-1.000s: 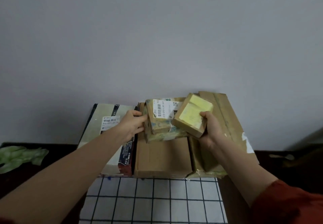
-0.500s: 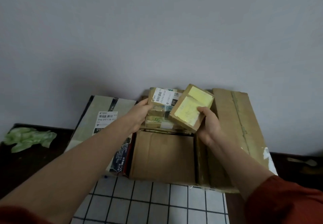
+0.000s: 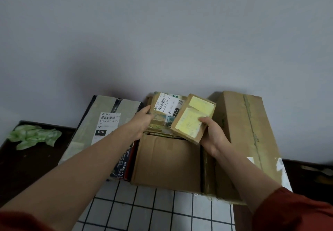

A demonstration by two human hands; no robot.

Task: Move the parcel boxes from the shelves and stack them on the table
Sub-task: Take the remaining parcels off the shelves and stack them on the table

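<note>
Fingers first: curled and gripping, both sides. Stacking atop the plain brown cardboard box on the checked table. Steadying the barcode-labelled taped parcel with left hand; holding the smaller yellow-patched cardboard box tilted with right hand, probably to seat it alongside.

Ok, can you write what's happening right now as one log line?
left hand: holds labelled parcel | right hand: holds yellow-taped box | both above brown box | step: stacking
</note>
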